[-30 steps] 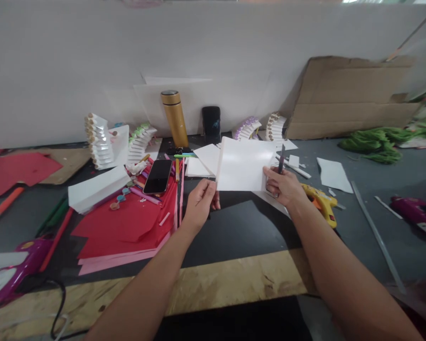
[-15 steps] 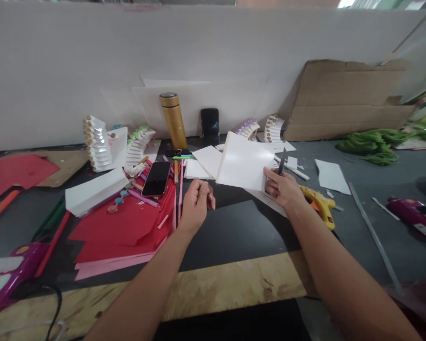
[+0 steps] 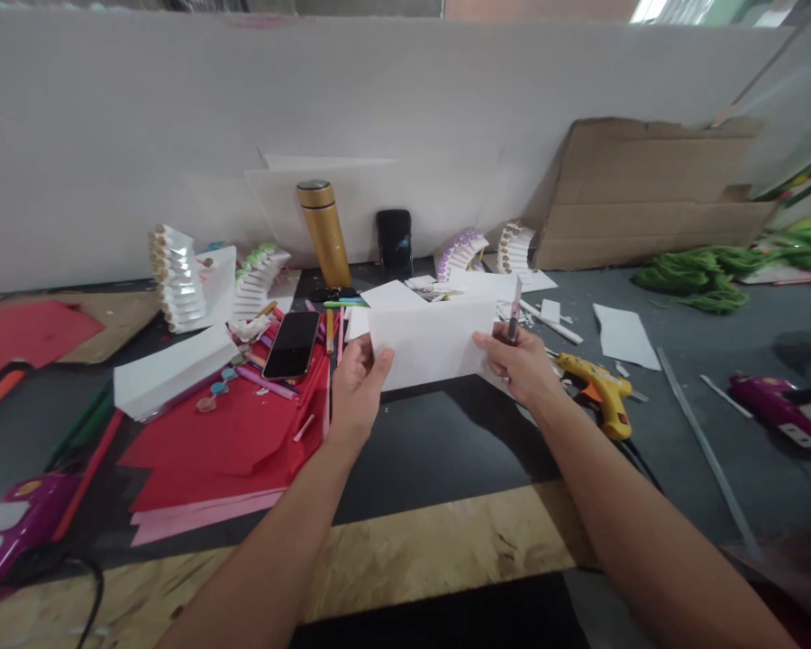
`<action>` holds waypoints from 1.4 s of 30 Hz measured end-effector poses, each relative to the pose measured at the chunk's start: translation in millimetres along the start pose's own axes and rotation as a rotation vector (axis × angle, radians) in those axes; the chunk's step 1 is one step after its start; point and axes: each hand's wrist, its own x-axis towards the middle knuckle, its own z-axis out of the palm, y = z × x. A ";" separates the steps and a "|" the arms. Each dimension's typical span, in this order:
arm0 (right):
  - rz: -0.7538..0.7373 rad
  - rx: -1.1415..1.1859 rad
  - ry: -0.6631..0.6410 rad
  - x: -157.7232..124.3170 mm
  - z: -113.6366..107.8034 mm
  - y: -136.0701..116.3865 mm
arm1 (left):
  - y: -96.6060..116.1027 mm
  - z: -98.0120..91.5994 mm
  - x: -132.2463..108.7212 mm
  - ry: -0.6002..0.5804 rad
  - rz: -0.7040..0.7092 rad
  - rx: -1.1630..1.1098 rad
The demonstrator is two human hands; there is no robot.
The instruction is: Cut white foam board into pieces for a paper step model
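A sheet of stiff white paper (image 3: 436,342) is held up by both hands above the dark tabletop. My left hand (image 3: 359,383) pinches its left edge, thumb in front. At the right edge my right hand (image 3: 520,361) grips the sheet between thumb and fingers. A slim cutter knife (image 3: 514,315) with a pale, pointed upper end sticks up from that same right hand. Behind the sheet lie more white pieces (image 3: 392,294), partly hidden by it. The yellow glue gun (image 3: 598,388) rests just right of my right hand.
Left of my hands, a black phone (image 3: 292,344) lies on markers and red sheets (image 3: 209,442). A gold flask (image 3: 324,234) and a dark phone (image 3: 395,243) stand by the back wall. Farther right are a metal ruler (image 3: 706,446), green stems (image 3: 696,275) and a purple glue gun (image 3: 777,406).
My left hand has moved left and taken hold of the sheet's left edge. The sheet has come lower and turned level, and the knife in my right hand has swung more upright.
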 end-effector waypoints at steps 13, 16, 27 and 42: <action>-0.098 0.013 -0.054 -8.9 7.4 -6.2 | -2.4 -0.6 1.6 0.125 0.062 0.059; -0.088 0.026 -0.048 -7.7 7.1 -6.4 | -0.1 -1.1 0.3 0.117 0.064 0.070; 0.008 0.055 -0.094 0.4 -5.1 -0.3 | 9.6 1.9 -15.9 0.086 0.052 -0.036; 0.101 0.030 -0.193 -5.5 2.0 0.6 | 8.9 8.0 -25.7 -0.025 -0.142 -0.241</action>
